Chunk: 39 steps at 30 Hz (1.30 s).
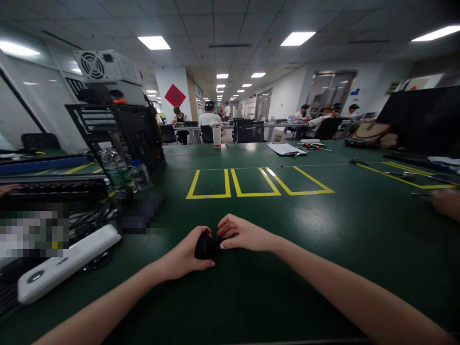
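Observation:
A small black object point(203, 246), too dark to name, is held between the thumb and fingers of my left hand point(183, 256), low over the green table point(251, 297). My right hand point(244, 235) reaches in from the right with fingers curled and thumb bent, right beside the black object. A thin dark part stretches from it toward my right fingertips. Whatever those fingertips pinch is hard to see against the dark tabletop.
Yellow tape frames point(258, 195) mark the table beyond my hands. Left are a white power strip point(72, 263), cables, plastic bottles point(117, 167) and an open computer case point(136, 129). A clipboard point(286, 149) and a cup point(216, 136) stand farther back. Another person's hand point(446, 202) is at right.

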Tool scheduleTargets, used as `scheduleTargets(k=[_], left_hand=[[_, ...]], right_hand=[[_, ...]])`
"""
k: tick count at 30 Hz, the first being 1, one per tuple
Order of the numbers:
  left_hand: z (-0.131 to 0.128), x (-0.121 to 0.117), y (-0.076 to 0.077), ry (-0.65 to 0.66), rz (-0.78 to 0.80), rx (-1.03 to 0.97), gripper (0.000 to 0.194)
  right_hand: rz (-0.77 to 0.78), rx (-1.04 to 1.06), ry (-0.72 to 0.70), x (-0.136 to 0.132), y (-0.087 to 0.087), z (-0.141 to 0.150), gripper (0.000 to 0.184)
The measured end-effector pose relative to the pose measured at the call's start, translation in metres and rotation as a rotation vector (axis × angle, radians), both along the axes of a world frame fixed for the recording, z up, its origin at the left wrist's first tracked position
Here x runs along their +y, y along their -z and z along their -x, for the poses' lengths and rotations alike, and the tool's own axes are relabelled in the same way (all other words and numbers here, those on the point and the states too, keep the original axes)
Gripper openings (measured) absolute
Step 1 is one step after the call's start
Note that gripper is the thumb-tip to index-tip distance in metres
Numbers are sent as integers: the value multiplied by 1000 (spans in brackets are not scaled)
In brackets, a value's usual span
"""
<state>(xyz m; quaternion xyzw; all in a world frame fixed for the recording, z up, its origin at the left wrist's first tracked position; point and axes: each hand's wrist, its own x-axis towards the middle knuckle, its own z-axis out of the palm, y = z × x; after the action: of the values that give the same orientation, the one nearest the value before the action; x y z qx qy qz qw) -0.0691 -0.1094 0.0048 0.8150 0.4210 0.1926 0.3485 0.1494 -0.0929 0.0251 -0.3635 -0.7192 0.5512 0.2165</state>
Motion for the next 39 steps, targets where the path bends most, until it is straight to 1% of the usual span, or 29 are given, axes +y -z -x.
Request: scheduleTargets(k=[4,7,11,13,16,17,19,21,23,26,29,31,33,36,39], left_hand=[[34,-22,4,-110,-13,22,56],[60,-38,4,-193,-5,32,56],[86,-54,3,-233,47,77,60],[95,-58,3,-249,53,74,61],[105,-59,5,-311,27,61,59],[109,-60,6,-329,20,61,59],[115,-60,8,-359,17,57,58],[121,-62,10,-378,22,49,58],[126,-64,11,-387,20,45,60],[132,-66,11,-379,12,64,64],[137,-69,6,-365,11,85,66],[140,-70,4,-360,-2,85,66],[143,-70,4,-360,-19,56,67],[140,-66,6,-353,-20,-3,68],[123,-50,7,-324,2,-33,67]], right_hand=[[-17,77,6,-9,12,41,48],[-38,88,1,-13,15,69,49],[-48,123,-7,-18,19,108,43],[-50,146,46,-24,23,128,37],[-90,153,221,-34,31,153,25],[-115,148,247,-38,34,159,21],[-186,153,217,-45,38,166,17],[-249,167,147,-50,39,169,19],[-271,171,101,-53,39,170,20],[-192,159,83,-50,38,175,18],[-103,131,82,-46,36,184,28],[-113,125,81,-45,35,190,32],[-156,133,76,-45,34,194,30],[-197,123,64,-42,34,192,23],[-163,100,64,-29,33,176,24]])
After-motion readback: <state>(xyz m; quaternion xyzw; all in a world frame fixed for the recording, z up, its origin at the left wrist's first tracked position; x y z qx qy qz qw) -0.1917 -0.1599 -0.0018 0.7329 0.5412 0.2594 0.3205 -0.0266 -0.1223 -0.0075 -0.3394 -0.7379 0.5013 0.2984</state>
